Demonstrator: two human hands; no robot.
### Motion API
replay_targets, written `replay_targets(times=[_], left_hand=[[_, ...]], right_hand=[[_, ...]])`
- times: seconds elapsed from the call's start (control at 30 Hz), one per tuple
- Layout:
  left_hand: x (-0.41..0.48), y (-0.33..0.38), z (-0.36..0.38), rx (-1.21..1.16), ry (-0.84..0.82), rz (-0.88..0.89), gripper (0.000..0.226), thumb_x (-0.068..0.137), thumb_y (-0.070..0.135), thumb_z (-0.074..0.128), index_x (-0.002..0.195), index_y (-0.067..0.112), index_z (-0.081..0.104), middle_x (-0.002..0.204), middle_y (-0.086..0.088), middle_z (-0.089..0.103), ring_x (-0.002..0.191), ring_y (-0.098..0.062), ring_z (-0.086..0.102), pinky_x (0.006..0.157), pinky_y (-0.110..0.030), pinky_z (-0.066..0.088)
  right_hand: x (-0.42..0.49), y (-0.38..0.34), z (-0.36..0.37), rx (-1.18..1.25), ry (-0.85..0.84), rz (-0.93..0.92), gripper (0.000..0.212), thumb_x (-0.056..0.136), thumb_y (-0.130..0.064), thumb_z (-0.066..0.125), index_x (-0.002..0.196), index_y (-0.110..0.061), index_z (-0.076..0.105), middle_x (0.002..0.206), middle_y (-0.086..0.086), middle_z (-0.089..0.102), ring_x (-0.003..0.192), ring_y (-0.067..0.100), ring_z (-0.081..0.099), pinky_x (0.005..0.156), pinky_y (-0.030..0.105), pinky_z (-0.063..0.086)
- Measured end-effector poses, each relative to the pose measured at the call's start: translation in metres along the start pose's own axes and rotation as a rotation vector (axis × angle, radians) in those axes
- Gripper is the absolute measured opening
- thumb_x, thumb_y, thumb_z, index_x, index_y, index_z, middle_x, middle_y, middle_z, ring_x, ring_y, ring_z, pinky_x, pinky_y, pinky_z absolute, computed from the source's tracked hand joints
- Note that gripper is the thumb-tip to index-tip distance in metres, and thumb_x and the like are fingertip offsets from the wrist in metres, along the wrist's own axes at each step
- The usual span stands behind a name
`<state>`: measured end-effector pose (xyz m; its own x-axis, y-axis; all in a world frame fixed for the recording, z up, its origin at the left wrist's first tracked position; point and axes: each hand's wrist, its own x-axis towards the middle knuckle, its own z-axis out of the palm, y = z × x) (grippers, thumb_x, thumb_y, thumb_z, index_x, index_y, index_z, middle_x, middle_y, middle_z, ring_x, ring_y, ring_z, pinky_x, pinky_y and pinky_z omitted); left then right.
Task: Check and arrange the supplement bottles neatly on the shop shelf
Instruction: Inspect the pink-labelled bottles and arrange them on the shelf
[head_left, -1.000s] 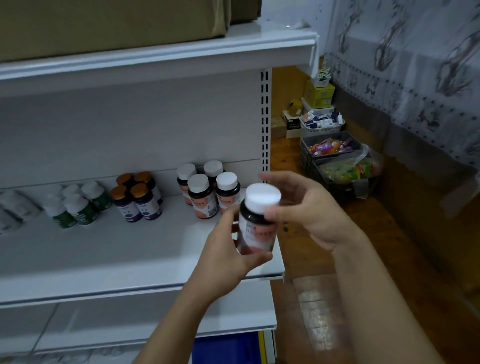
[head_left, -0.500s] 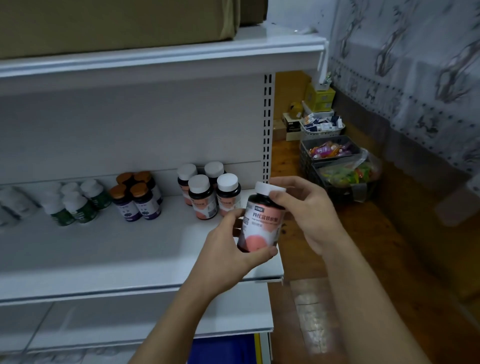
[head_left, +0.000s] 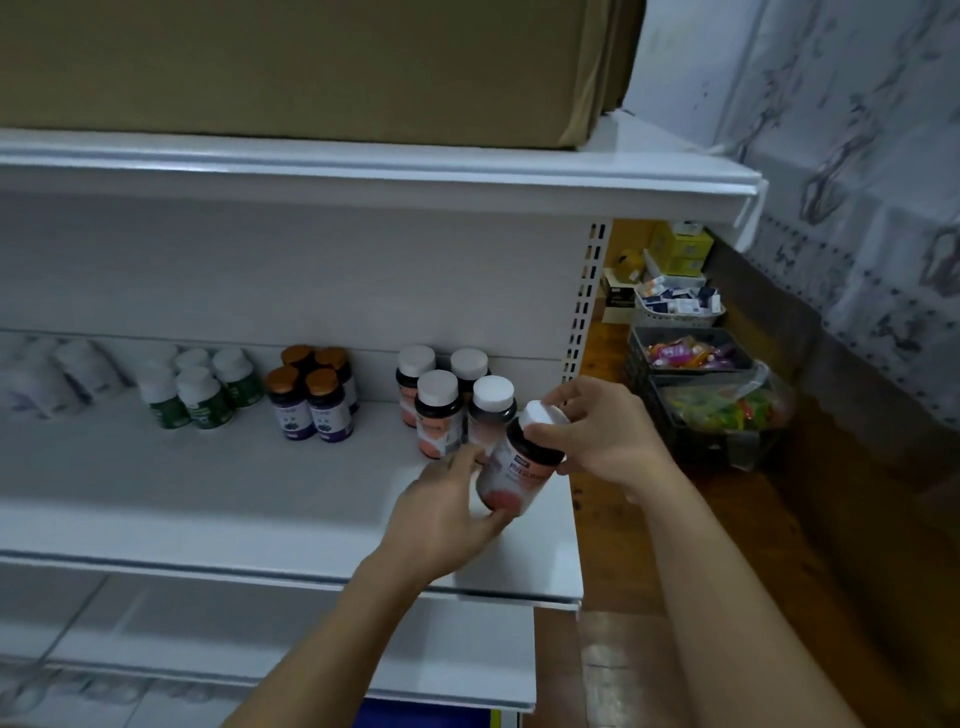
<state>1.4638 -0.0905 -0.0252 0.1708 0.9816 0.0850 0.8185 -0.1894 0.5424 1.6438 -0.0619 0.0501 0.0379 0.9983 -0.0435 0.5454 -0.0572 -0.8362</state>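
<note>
Over the last second the bottle (head_left: 519, 467) comes down from chest height, where its label is turned up toward the camera, to a spot low over the right front of the shelf (head_left: 208, 493), just in front of the four white-capped bottles (head_left: 447, 400) that carry the same pink label. It now leans with its white cap (head_left: 543, 415) up and to the right. The left hand (head_left: 441, 514) wraps the lower body with fingers and thumb curled round it, and the right hand (head_left: 602, 431) pinches the cap. This suggests the label check is finished and the bottle is about to join its group, probably as a fifth at the front right. The left hand hides the base, so I cannot tell whether the bottle touches the shelf yet. The label print is blurred and unreadable. Farther left stand orange-capped bottles (head_left: 311, 400) and green-labelled bottles (head_left: 202, 392); the pale bottles (head_left: 52, 374) at the edge are too smeared to count.
</note>
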Motion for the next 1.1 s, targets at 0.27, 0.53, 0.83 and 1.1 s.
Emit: replay_targets(times=[0.27, 0.53, 0.83, 1.1], left_hand=[[0.024, -0.027, -0.037, 0.294, -0.201, -0.152, 0.065, 0.09, 0.058, 0.054, 0.141, 0.023, 0.037, 0.136, -0.002, 0.05, 0.125, -0.021, 0.045, 0.1, -0.036, 0.043], [0.033, -0.041, -0.06, 0.292, -0.248, -0.163, 0.066, 0.091, 0.058, 0.052, 0.145, 0.026, 0.033, 0.144, 0.0, 0.044, 0.131, -0.02, 0.041, 0.104, -0.037, 0.04], [0.037, -0.07, -0.078, 0.262, -0.247, -0.152, 0.061, 0.092, 0.053, 0.055, 0.143, 0.026, 0.037, 0.143, -0.002, 0.042, 0.133, -0.021, 0.038, 0.104, -0.036, 0.04], [0.046, -0.087, -0.09, 0.213, -0.25, -0.069, 0.059, 0.092, 0.052, 0.055, 0.142, 0.026, 0.038, 0.142, -0.002, 0.046, 0.13, -0.021, 0.043, 0.103, -0.038, 0.042]], right_hand=[[0.075, -0.009, -0.003, -0.399, 0.179, -0.046, 0.048, 0.078, -0.028, 0.079, 0.119, -0.013, 0.061, 0.12, 0.009, 0.063, 0.098, 0.022, 0.058, 0.067, 0.024, 0.045], [0.119, -0.009, 0.038, -0.461, 0.161, 0.035, 0.033, 0.08, -0.026, 0.076, 0.099, -0.003, 0.061, 0.094, 0.012, 0.062, 0.086, 0.026, 0.058, 0.065, 0.03, 0.042], [0.141, -0.004, 0.053, 0.093, 0.118, 0.276, 0.02, 0.078, -0.009, 0.079, 0.089, -0.005, 0.063, 0.086, 0.01, 0.06, 0.102, 0.036, 0.062, 0.088, 0.05, 0.055], [0.127, -0.034, 0.054, -0.525, 0.154, -0.049, 0.036, 0.086, -0.037, 0.069, 0.114, -0.015, 0.062, 0.113, 0.009, 0.064, 0.098, 0.026, 0.06, 0.08, 0.036, 0.051]])
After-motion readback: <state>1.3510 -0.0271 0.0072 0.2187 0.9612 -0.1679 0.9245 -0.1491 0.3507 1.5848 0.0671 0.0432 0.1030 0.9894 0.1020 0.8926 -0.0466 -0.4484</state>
